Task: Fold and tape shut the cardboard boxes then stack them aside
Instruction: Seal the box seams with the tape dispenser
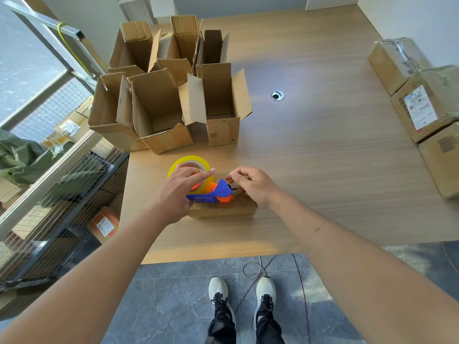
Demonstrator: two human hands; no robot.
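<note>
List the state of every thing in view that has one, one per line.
Near box: flaps folded down, tape dispenser on top.
Tape dispenser: held by left hand.
Right hand: fingers curled at the dispenser's front end.
Open boxes: upright, flaps up, untaped.
Right boxes: closed, stacked.

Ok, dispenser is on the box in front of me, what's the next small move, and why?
Probably pull the tape's free end down over the box with the right hand, which pinches at the nose of the tape dispenser. The left hand holds the dispenser on the box top.
</note>
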